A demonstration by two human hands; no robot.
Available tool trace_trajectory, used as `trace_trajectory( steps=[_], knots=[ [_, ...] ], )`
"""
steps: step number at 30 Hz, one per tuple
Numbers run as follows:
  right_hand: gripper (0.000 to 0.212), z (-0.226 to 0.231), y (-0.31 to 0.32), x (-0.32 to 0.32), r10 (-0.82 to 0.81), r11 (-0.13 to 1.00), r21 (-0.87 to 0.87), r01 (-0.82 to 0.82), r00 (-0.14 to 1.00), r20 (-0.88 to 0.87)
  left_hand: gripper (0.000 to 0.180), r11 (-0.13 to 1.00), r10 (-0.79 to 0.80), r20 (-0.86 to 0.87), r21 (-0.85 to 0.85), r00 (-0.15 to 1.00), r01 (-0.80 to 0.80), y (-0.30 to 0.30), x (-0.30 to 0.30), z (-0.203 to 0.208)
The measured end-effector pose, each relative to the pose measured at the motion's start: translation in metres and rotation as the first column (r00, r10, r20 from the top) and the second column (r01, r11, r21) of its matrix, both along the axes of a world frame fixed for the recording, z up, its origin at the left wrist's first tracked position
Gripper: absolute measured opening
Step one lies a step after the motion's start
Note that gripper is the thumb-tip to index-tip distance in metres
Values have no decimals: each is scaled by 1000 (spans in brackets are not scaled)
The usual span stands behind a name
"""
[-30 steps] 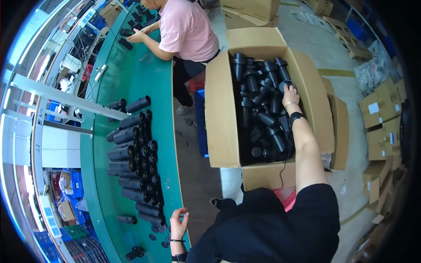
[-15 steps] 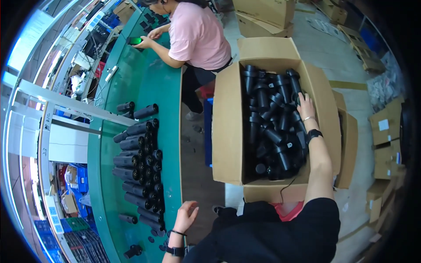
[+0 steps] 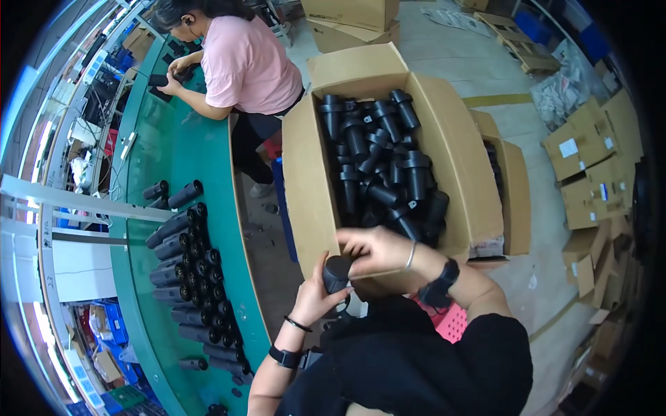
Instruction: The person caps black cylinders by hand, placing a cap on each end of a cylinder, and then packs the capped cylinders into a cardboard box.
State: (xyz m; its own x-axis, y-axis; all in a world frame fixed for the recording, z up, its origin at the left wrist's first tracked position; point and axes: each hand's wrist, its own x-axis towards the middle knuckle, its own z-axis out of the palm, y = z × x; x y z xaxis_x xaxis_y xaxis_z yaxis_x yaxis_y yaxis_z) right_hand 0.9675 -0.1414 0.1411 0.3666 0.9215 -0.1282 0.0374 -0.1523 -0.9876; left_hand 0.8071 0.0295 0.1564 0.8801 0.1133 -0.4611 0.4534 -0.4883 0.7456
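Just in front of my body, my left hand [image 3: 316,295] is wrapped around a short black cylindrical housing [image 3: 336,272], its round dark end facing up. My right hand [image 3: 381,251] is beside that upper end. Its fingers are curved and apart, and the thumb is at the housing's rim; I see nothing gripped in it. Both hands are at the near edge of an open cardboard box [image 3: 310,201]. Many black cylindrical housings [image 3: 416,182] with wider collars lie jumbled in the box, some hidden behind my right hand.
On the left runs a green workbench [image 3: 218,243] with rows of black tubes [image 3: 182,277] lying on it. A co-worker in a pink shirt [image 3: 246,66] handles a dark part at the bench's far end. More cartons [image 3: 579,145] stand at the right.
My right hand has come out of the box toward my body. My left hand has moved right from the bench edge and now holds a black housing. The view has shifted right.
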Motion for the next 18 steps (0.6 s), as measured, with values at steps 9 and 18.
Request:
trace_trajectory(
  steps=[9, 18],
  knots=[
    [72, -241, -95, 113, -249, 73, -617, 784, 613, 750, 67, 884, 467, 175, -118, 867, -452, 42, -109, -27],
    [66, -262, -163, 190, -852, 204, -77, 976, 216, 478, 76, 789, 610, 254, -109, 751, -604, 66, -219, -17]
  ],
)
